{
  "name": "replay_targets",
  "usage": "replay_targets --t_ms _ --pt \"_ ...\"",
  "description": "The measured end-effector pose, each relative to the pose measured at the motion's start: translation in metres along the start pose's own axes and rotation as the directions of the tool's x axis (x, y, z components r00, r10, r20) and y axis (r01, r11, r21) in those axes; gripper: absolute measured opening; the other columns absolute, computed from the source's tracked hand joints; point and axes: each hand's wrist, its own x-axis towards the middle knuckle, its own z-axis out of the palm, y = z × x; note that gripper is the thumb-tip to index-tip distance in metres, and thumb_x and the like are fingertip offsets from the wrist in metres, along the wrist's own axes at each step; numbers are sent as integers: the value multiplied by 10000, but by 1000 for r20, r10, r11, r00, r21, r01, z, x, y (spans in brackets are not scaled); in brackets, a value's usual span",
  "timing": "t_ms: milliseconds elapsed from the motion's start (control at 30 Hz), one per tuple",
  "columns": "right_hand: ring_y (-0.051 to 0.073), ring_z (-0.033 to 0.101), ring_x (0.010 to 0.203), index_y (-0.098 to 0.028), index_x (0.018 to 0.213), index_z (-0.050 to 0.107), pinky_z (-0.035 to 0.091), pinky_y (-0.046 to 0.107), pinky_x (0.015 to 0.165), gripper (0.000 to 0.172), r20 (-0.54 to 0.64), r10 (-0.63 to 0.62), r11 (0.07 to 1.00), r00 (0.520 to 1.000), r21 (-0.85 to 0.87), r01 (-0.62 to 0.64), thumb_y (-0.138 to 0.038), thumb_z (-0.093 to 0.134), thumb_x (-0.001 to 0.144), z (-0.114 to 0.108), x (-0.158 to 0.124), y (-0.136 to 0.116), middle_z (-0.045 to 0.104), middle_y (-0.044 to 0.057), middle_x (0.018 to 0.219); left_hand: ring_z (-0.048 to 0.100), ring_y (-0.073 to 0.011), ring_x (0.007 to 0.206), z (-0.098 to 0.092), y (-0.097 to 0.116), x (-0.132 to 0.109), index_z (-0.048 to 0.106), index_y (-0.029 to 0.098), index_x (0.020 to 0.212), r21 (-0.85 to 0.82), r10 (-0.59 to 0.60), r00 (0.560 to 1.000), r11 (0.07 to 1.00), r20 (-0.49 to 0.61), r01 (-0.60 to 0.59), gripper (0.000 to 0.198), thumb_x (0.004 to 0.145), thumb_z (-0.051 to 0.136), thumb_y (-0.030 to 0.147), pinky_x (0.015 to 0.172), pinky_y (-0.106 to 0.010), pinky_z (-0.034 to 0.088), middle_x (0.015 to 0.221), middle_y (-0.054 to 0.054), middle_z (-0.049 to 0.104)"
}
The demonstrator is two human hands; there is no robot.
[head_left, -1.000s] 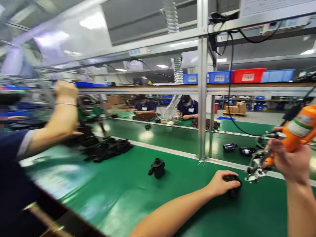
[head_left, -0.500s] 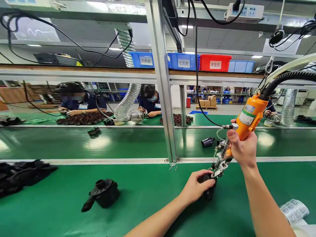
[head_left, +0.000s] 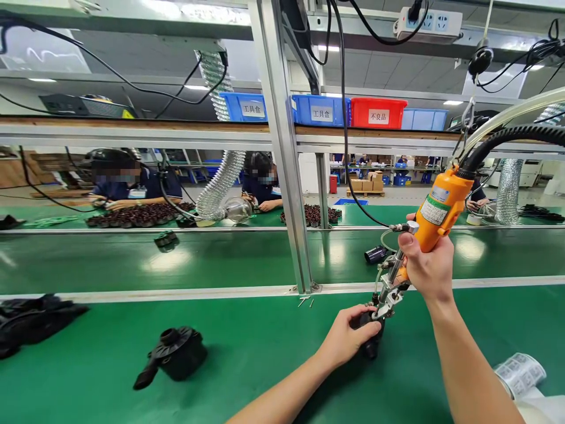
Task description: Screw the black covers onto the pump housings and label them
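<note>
My right hand (head_left: 429, 265) is wrapped round an orange power screwdriver (head_left: 441, 206), which tilts down to the left. Its metal nose (head_left: 385, 300) meets the top of a small black plastic part (head_left: 371, 338) on the green work surface. With thumb and fingers on either side, my left hand (head_left: 351, 333) grips that black part, much of which is hidden by my fingers and the tool. Farther left stands a round black plastic housing (head_left: 183, 356) with a spout on its side.
Black cloth-like items (head_left: 35, 324) lie at the left edge. Small screws (head_left: 304, 302) rest near the metal post (head_left: 282, 176). A roll of labels (head_left: 521, 374) is at the lower right. Co-workers (head_left: 128, 182) sit across the conveyor belt (head_left: 229, 259), which carries a black cylinder (head_left: 376, 254).
The whole view has shifted slightly, so most things appear a little farther left. Both hands keep their holds, and the screwdriver's nose stays at the black part. The cylinder shows farther right relative to the post.
</note>
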Motion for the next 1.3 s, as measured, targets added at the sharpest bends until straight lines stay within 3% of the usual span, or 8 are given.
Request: replay_targets --t_ms 300,567,733,933,1200,1300 --pt "92 481 446 -190 1099 598 432 235 431 608 30 -8 1000 1000 -27 9 -590 854 719 0 0 3 527 -75 627 640 -220 863 2 13 -3 801 133 1016 -37 1 999 999 46 1 422 744 828 455 838 -312 490 929 -53 744" --pt "90 460 439 -189 1076 611 434 246 421 574 10 -34 999 999 -40 34 -578 851 729 0 -3 -2 536 -62 636 601 -188 806 2 10 -3 791 132 1019 -59 38 996 998 84 -33 357 793 802 409 778 -287 447 885 -32 724" --pt "122 520 500 -190 1007 592 462 261 472 548 35 -24 996 999 -82 27 -581 845 718 8 -6 2 548 -52 627 605 -196 802 2 8 -2 803 129 1018 -78 30 994 997 100 -22 394 778 811 441 770 -294 462 891 -42 729" --pt "92 425 456 -197 914 547 383 237 446 511 44 62 991 997 -118 -56 -555 848 708 21 -9 14 459 -94 554 592 -196 787 4 2 -1 812 134 958 -47 22 1000 999 15 -22 364 753 825 435 754 -292 486 829 -32 711" --pt "102 465 474 -204 934 540 410 241 462 515 14 94 991 996 -99 -92 -550 852 713 17 -11 26 512 -77 596 589 -191 783 7 2 -3 788 140 941 -39 43 999 998 13 -42 320 777 803 415 788 -301 469 845 -26 700" --pt "109 489 492 -201 976 553 434 243 472 514 17 72 995 997 -70 -71 -534 850 718 16 -10 26 524 -75 611 585 -195 801 9 0 -9 748 159 953 36 65 995 997 -76 -62 301 788 781 409 800 -305 467 849 -19 682"
